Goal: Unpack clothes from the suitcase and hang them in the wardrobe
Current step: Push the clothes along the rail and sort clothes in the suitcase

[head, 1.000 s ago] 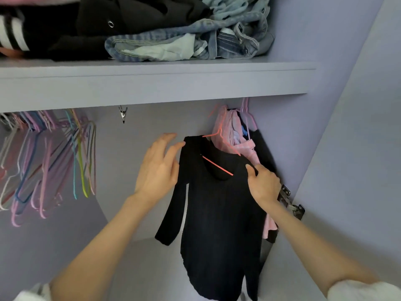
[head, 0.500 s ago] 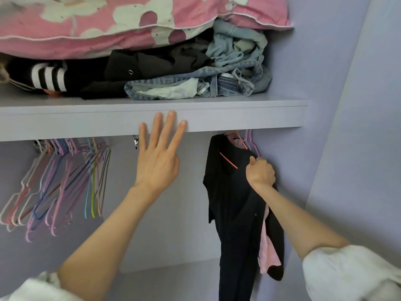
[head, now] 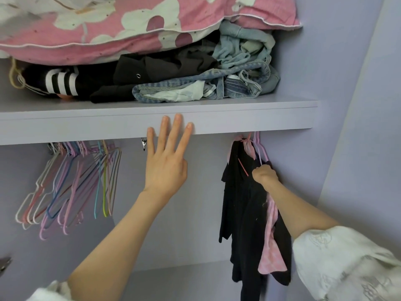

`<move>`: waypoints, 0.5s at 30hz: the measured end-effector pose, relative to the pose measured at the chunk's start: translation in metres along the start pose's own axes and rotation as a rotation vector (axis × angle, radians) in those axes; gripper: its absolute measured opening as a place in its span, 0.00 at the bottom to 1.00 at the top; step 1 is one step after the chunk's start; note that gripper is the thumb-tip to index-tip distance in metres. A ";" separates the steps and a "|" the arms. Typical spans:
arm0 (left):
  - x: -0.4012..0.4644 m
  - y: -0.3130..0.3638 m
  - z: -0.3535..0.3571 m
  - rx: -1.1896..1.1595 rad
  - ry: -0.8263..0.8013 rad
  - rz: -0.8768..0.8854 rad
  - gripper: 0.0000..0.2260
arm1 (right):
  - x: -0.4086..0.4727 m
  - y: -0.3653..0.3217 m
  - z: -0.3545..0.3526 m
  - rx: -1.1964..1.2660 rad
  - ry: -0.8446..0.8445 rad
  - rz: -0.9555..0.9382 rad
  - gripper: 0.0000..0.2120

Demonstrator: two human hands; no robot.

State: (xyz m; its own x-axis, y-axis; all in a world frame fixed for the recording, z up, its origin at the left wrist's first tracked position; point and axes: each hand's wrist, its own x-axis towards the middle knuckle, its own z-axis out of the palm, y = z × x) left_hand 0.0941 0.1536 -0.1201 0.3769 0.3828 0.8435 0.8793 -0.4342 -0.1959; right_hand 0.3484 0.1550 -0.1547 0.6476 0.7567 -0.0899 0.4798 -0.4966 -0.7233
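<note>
The left hand reaches up with straight, spread fingers, their tips against the front edge of the shelf, holding nothing. The right hand is clenched on the black top, which hangs under the shelf's right end beside a pink garment. Under the shelf's left end hang bare hangers, with open room between them and the top.

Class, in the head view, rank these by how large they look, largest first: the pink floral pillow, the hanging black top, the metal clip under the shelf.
1. Pink floral pillow, spanning most of the shelf top.
2. Black top, hanging at the right.
3. Metal clip, by far the smallest.
</note>
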 end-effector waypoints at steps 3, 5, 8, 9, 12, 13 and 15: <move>-0.005 0.003 -0.001 -0.006 -0.027 -0.012 0.36 | -0.007 0.006 0.004 0.083 0.005 -0.020 0.18; -0.016 0.006 0.001 -0.018 -0.052 -0.027 0.37 | -0.017 0.019 0.007 0.067 0.026 -0.089 0.19; -0.037 0.012 0.006 -0.063 -0.118 -0.024 0.34 | -0.035 0.042 0.012 0.080 0.012 -0.168 0.27; -0.046 0.014 0.010 -0.093 -0.160 -0.031 0.33 | -0.041 0.048 0.015 0.096 0.016 -0.195 0.30; -0.080 0.025 0.004 -0.279 -0.351 -0.080 0.29 | -0.069 0.071 0.028 0.132 0.035 -0.242 0.30; -0.093 0.028 -0.001 -0.349 -0.457 -0.116 0.26 | -0.083 0.078 0.032 0.074 0.013 -0.212 0.21; -0.121 0.033 -0.008 -0.421 -0.674 -0.175 0.22 | -0.112 0.096 0.044 -0.069 -0.080 -0.176 0.09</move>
State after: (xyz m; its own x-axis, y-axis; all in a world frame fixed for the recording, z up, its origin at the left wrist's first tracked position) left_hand 0.0752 0.0867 -0.2245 0.4562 0.8239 0.3362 0.8092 -0.5413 0.2285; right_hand 0.2963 0.0414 -0.2439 0.5022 0.8645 -0.0226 0.6228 -0.3797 -0.6840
